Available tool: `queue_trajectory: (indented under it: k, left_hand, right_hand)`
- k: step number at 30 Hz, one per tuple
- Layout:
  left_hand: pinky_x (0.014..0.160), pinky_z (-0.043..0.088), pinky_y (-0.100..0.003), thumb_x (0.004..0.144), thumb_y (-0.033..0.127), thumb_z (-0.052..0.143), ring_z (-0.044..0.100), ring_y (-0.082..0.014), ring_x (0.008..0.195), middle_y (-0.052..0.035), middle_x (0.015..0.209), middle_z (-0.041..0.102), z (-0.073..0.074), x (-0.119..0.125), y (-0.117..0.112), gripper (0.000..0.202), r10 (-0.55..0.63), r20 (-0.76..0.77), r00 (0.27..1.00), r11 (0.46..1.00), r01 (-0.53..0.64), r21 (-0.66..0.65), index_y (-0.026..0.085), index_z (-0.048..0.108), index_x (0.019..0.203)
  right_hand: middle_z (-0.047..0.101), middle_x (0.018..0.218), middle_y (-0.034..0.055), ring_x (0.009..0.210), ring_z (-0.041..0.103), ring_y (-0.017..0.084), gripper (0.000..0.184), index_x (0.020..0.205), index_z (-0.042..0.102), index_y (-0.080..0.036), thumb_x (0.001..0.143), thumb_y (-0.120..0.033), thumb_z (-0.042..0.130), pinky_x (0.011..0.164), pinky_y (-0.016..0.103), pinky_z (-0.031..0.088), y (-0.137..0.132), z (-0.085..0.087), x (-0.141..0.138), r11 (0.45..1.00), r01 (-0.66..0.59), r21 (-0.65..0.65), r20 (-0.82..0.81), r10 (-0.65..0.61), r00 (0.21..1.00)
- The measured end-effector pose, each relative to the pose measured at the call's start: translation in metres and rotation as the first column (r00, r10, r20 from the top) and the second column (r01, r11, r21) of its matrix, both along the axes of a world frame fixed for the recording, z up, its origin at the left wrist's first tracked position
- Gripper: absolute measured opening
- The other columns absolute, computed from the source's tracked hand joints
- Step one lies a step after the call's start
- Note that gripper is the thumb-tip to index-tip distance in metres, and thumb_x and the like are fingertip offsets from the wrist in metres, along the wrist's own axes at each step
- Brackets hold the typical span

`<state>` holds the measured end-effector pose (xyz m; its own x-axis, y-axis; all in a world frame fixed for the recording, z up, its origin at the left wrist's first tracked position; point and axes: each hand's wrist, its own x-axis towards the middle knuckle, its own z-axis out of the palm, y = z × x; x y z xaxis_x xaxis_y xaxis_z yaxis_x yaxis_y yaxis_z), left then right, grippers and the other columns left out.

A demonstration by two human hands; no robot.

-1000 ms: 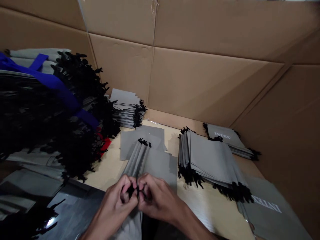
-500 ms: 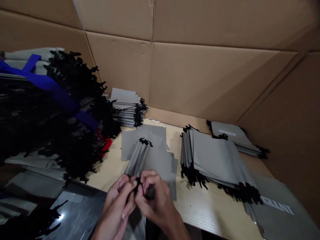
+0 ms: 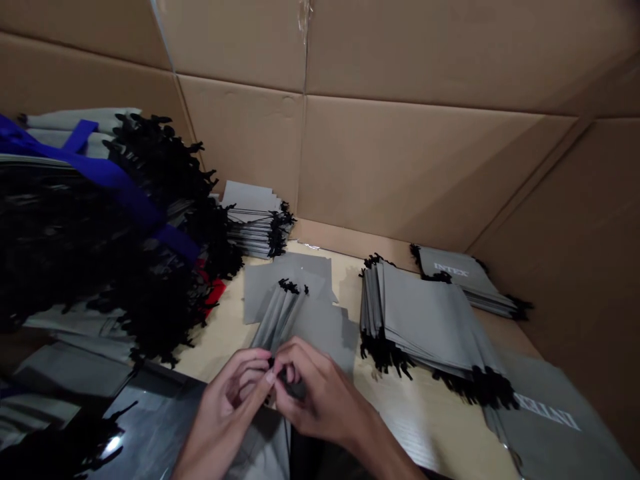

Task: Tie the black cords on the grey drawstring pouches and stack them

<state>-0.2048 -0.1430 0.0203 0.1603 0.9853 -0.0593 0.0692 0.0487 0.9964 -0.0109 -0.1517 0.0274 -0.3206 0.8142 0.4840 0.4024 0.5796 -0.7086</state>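
Observation:
My left hand (image 3: 233,400) and my right hand (image 3: 317,393) meet low in the middle, their fingertips pinching a black drawstring (image 3: 273,363). A grey drawstring pouch (image 3: 263,453) hangs below them and seems to be the cord's own, though my fingers hide the join. Just beyond my fingers lies a small fanned stack of grey pouches (image 3: 277,317) with black cord ends at its far tip. It rests on loose flat grey pouches (image 3: 320,330).
A large grey pouch stack (image 3: 425,320) and an INTEX-printed stack (image 3: 453,273) lie on the light wood table (image 3: 215,353). A tall black-corded heap (image 3: 100,240) with a blue strap (image 3: 115,177) fills the left. Cardboard walls (image 3: 425,173) enclose the back and right.
My fingers have shifted their grip on the cord, and my left hand now lies flatter and turned more sideways. The view has moved slightly; the stacks have not visibly been disturbed.

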Motion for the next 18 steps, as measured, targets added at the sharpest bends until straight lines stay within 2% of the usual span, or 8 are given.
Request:
queue_trajectory:
  k: [2,4,6,8,11,13,18]
  left_hand:
    - [0.078,0.068,-0.023,0.09,0.047,0.084,0.083,-0.0225,0.089,-0.0067,0.095,0.084,-0.003,-0.003,0.001,0.034,0.019,-0.04,0.999,0.998,-0.017,0.056,0.021,0.075,0.11]
    - [0.08,0.068,-0.022,0.093,0.044,0.081,0.083,-0.0215,0.089,-0.0059,0.096,0.085,-0.005,-0.008,0.003,0.028,0.021,-0.105,0.994,0.993,-0.008,0.121,0.022,0.076,0.109]
    - [0.083,0.067,-0.022,0.097,0.041,0.077,0.083,-0.0209,0.093,-0.0052,0.102,0.085,-0.007,-0.015,0.004,0.023,0.021,-0.176,0.984,0.982,0.013,0.191,0.023,0.077,0.111]
    - [0.084,0.067,-0.021,0.1,0.038,0.074,0.083,-0.02,0.097,-0.0039,0.108,0.085,-0.006,-0.021,0.004,0.02,0.027,-0.244,0.969,0.961,0.042,0.273,0.026,0.078,0.115]
    - [0.085,0.066,-0.018,0.101,0.033,0.072,0.084,-0.0182,0.097,-0.0016,0.11,0.085,0.001,-0.025,0.006,0.016,0.067,-0.319,0.945,0.906,0.077,0.417,0.03,0.08,0.115]
    - [0.084,0.066,-0.017,0.1,0.03,0.073,0.084,-0.0178,0.098,-0.0004,0.111,0.086,0.005,-0.024,0.007,0.017,0.104,-0.33,0.938,0.875,0.071,0.478,0.032,0.082,0.115]
    - [0.081,0.068,-0.018,0.093,0.03,0.084,0.086,-0.0179,0.091,0.0014,0.116,0.088,0.004,-0.017,0.012,0.03,0.147,-0.26,0.954,0.871,0.0,0.492,0.035,0.082,0.122]
  right_hand:
    - [0.068,0.115,0.003,0.097,0.069,0.017,0.038,0.123,0.059,-0.028,0.089,-0.01,0.06,0.084,0.025,0.055,-0.001,0.008,0.003,0.999,-0.022,-0.049,0.031,0.024,0.999]
    - [0.065,0.141,0.0058,0.12,0.069,0.021,0.054,0.14,0.058,-0.031,0.09,-0.012,0.065,0.101,0.031,0.055,0.002,0.019,0.008,0.995,-0.011,-0.096,0.105,0.022,0.994]
    - [0.061,0.154,0.0052,0.13,0.067,0.025,0.06,0.15,0.056,-0.034,0.094,-0.017,0.07,0.106,0.034,0.054,0.01,0.029,0.012,0.991,-0.022,-0.134,0.212,0.05,0.976]
    - [0.069,0.145,0.0044,0.118,0.073,0.024,0.049,0.146,0.062,-0.032,0.099,-0.024,0.073,0.096,0.032,0.056,0.023,0.037,0.015,0.984,-0.073,-0.165,0.3,0.121,0.946]
    - [0.078,0.122,0.004,0.097,0.076,0.022,0.024,0.128,0.075,-0.027,0.105,-0.034,0.072,0.082,0.03,0.055,0.043,0.04,0.018,0.977,-0.126,-0.173,0.376,0.184,0.908]
    - [0.078,0.113,0.004,0.093,0.077,0.021,0.018,0.12,0.078,-0.025,0.107,-0.037,0.07,0.08,0.029,0.054,0.053,0.036,0.017,0.981,-0.132,-0.143,0.395,0.179,0.901]
    - [0.077,0.107,0.0044,0.091,0.075,0.02,0.015,0.115,0.075,-0.022,0.111,-0.033,0.065,0.079,0.027,0.053,0.058,0.017,0.014,0.985,-0.167,-0.051,0.391,0.174,0.904]
